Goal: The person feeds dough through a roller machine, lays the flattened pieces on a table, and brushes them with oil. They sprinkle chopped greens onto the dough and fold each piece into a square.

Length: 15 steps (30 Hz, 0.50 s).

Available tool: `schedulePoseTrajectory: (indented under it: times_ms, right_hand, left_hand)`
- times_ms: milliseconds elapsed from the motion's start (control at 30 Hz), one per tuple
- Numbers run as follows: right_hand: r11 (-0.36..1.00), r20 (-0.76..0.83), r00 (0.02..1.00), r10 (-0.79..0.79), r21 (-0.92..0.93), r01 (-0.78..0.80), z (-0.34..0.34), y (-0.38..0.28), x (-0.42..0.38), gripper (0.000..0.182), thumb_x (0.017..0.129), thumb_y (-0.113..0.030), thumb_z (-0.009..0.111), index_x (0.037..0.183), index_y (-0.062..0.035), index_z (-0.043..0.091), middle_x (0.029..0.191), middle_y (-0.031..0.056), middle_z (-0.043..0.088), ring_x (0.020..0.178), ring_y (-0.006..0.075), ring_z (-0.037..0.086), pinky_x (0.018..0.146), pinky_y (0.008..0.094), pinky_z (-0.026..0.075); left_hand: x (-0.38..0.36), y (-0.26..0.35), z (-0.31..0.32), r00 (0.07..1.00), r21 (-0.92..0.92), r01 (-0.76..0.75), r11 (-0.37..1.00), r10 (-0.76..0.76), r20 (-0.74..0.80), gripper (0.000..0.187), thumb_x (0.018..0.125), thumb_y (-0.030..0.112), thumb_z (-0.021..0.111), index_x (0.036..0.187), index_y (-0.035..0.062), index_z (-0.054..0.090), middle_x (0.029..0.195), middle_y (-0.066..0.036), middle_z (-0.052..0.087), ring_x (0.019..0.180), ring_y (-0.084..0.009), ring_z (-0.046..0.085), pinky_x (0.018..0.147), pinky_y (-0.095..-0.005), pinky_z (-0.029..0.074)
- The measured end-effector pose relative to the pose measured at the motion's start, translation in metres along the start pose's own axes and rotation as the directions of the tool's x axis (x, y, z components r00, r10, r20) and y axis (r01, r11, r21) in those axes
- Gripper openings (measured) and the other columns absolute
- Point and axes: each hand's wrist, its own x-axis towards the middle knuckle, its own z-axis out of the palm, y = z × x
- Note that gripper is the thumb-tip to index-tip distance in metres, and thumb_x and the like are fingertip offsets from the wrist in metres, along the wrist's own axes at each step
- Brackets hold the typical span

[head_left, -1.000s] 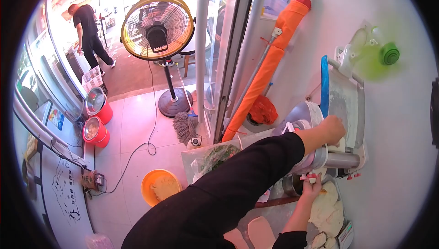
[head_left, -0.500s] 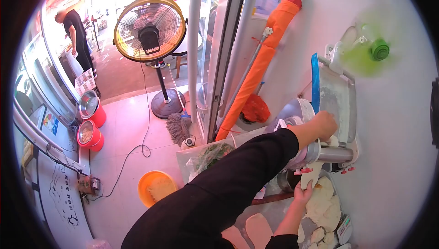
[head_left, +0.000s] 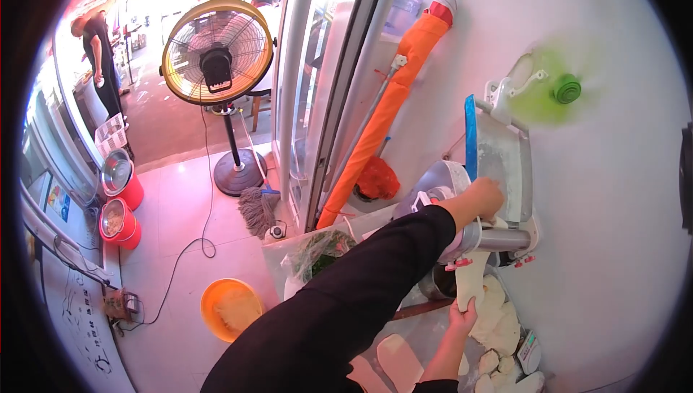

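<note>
A dough sheeter with a metal roller stands against the wall on the right. My left hand is closed at its top, over a pale bit of dough just above the roller; its fingertips are partly hidden. A flat strip of dough hangs out below the roller. Lower down, my right hand pinches the strip's bottom end. Beside it lies a large mass of dough, with small dough lumps nearer me. Flattened oval dough pieces rest on the table left of my right forearm.
A white scale sits by the dough. A green wall fan spins above the machine. An orange umbrella leans behind. On the floor are a standing fan, a yellow basin, a mop and red buckets.
More of the dough strip hangs below the roller, and my right hand has moved down with its end. My left hand stays at the machine's top. The whole view has shifted slightly.
</note>
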Motion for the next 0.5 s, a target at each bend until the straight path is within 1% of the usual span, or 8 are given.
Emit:
schedulePoseTrajectory:
  times_ms: [167, 200, 233, 300, 367, 433, 467, 500]
  right_hand:
    - [1.000, 0.019, 1.000, -0.002, -0.015, 0.003, -0.001, -0.017, -0.020, 0.027, 0.090, -0.008, 0.055, 0.116, -0.0003, 0.054, 0.114, 0.0127, 0.060, 0.105, 0.0277, 0.059, 0.088, 0.0413, 0.051]
    - [1.000, 0.008, 1.000, -0.013, -0.024, 0.014, -0.002, -0.020, -0.023, 0.027, 0.091, -0.008, 0.055, 0.117, -0.0003, 0.053, 0.116, 0.0128, 0.059, 0.106, 0.0276, 0.058, 0.089, 0.0412, 0.051]
    - [0.999, 0.007, 1.000, -0.013, -0.043, 0.013, -0.003, -0.023, -0.025, 0.029, 0.091, -0.008, 0.054, 0.119, -0.0003, 0.052, 0.117, 0.0131, 0.059, 0.108, 0.0275, 0.057, 0.090, 0.0415, 0.050]
    - [0.997, -0.014, 0.999, -0.042, -0.073, 0.041, 0.007, -0.025, -0.040, 0.031, 0.092, -0.008, 0.051, 0.122, -0.0008, 0.049, 0.120, 0.0135, 0.057, 0.110, 0.0278, 0.055, 0.092, 0.0423, 0.049]
    - [0.989, -0.030, 0.995, -0.100, -0.108, 0.097, 0.016, -0.025, -0.053, 0.033, 0.092, -0.007, 0.049, 0.125, -0.0016, 0.047, 0.122, 0.0137, 0.055, 0.112, 0.0288, 0.054, 0.094, 0.0433, 0.047]
    - [0.989, -0.012, 0.993, -0.115, -0.092, 0.113, 0.020, -0.026, -0.060, 0.034, 0.092, -0.005, 0.048, 0.126, -0.0023, 0.046, 0.124, 0.0137, 0.054, 0.114, 0.0295, 0.054, 0.096, 0.0438, 0.046]
    - [0.993, 0.006, 0.995, -0.100, -0.064, 0.100, 0.022, -0.028, -0.064, 0.034, 0.092, -0.005, 0.048, 0.126, -0.0026, 0.046, 0.124, 0.0137, 0.054, 0.114, 0.0296, 0.053, 0.096, 0.0438, 0.046]
    - [0.995, -0.012, 0.996, -0.089, -0.056, 0.088, 0.021, -0.031, -0.067, 0.034, 0.092, -0.005, 0.048, 0.125, -0.0026, 0.046, 0.124, 0.0136, 0.054, 0.114, 0.0293, 0.053, 0.096, 0.0437, 0.046]
  left_hand:
    - [-0.003, 0.001, -0.005, 0.993, -0.172, 0.012, 0.985, -0.032, -0.116, 0.036, 0.073, 0.045, 0.066, 0.089, 0.0134, 0.071, 0.098, -0.005, 0.066, 0.108, -0.0243, 0.055, 0.081, -0.0388, 0.048]
    - [-0.001, -0.004, 0.001, 0.963, -0.160, -0.052, 0.986, 0.007, -0.269, 0.035, 0.073, 0.043, 0.066, 0.089, 0.0129, 0.071, 0.098, -0.006, 0.066, 0.106, -0.0256, 0.055, 0.081, -0.0391, 0.048]
    - [0.005, -0.007, 0.010, 0.909, -0.146, -0.117, 0.982, 0.047, -0.413, 0.033, 0.073, 0.041, 0.066, 0.089, 0.0123, 0.070, 0.098, -0.007, 0.066, 0.105, -0.0269, 0.055, 0.082, -0.0394, 0.048]
    - [0.001, -0.003, 0.005, 0.763, -0.227, -0.186, 0.956, -0.005, -0.646, 0.030, 0.074, 0.036, 0.066, 0.088, 0.0104, 0.069, 0.097, -0.008, 0.065, 0.101, -0.0282, 0.056, 0.082, -0.0400, 0.048]
    - [-0.010, 0.022, -0.006, 0.610, -0.299, -0.258, 0.919, -0.086, -0.788, 0.024, 0.077, 0.029, 0.065, 0.089, 0.0091, 0.069, 0.100, -0.011, 0.065, 0.096, -0.0307, 0.057, 0.082, -0.0395, 0.047]
    - [-0.042, 0.058, -0.025, 0.767, -0.560, -0.266, 0.784, -0.179, -0.616, 0.021, 0.081, 0.026, 0.063, 0.091, 0.0081, 0.068, 0.097, -0.010, 0.065, 0.089, -0.0245, 0.059, 0.079, -0.0342, 0.047]
    - [-0.068, 0.074, -0.041, 0.958, -0.795, -0.144, 0.590, -0.118, -0.261, 0.022, 0.084, 0.026, 0.061, 0.094, 0.0078, 0.068, 0.093, -0.007, 0.064, 0.085, -0.0197, 0.059, 0.077, -0.0317, 0.047]
    - [-0.086, 0.085, -0.029, 0.994, -0.903, -0.060, 0.425, 0.112, -0.014, 0.024, 0.086, 0.026, 0.059, 0.098, 0.0075, 0.067, 0.090, -0.006, 0.063, 0.082, -0.0161, 0.058, 0.075, -0.0299, 0.047]
